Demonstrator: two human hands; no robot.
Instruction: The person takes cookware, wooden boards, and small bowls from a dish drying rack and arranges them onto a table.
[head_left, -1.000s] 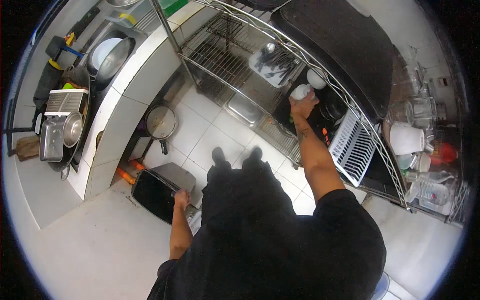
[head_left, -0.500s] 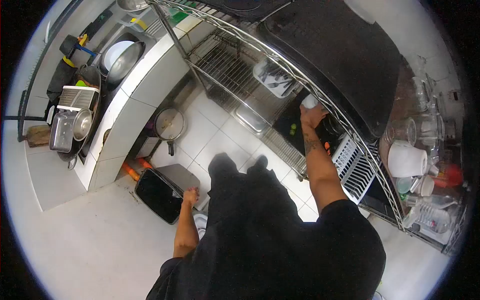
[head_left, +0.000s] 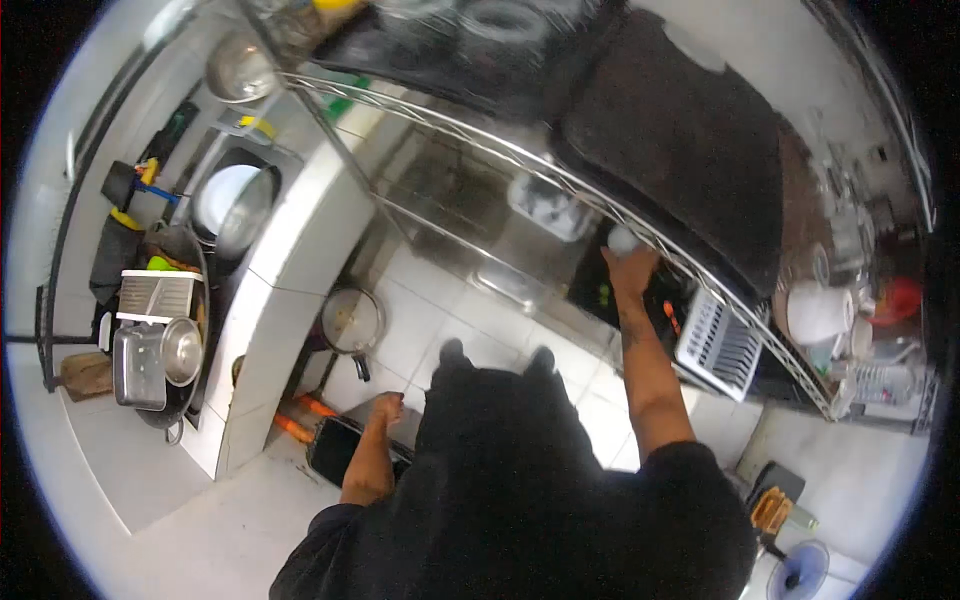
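Observation:
On the lower level of the wire rack, my right hand (head_left: 631, 270) has its fingers around the near side of a small white bowl (head_left: 622, 239). Blur hides the exact grip. A white tray of cutlery (head_left: 550, 207) lies to the left of that hand, and a white slotted rack (head_left: 718, 345) is to its right. My left hand (head_left: 387, 407) is low on the left with curled fingers, over the black bin (head_left: 345, 450). Nothing shows inside its fingers.
A metal rack bar (head_left: 480, 150) crosses above my right forearm. A pan (head_left: 352, 320) is near the tiled counter wall (head_left: 300, 240). Metal pans (head_left: 181, 352) stack at left. White cups (head_left: 818, 312) and glassware are at right.
The view has shifted. My right hand, earlier around a raised white bowl, is now farther back at the rack with it. My left hand has come away from the bin's edge.

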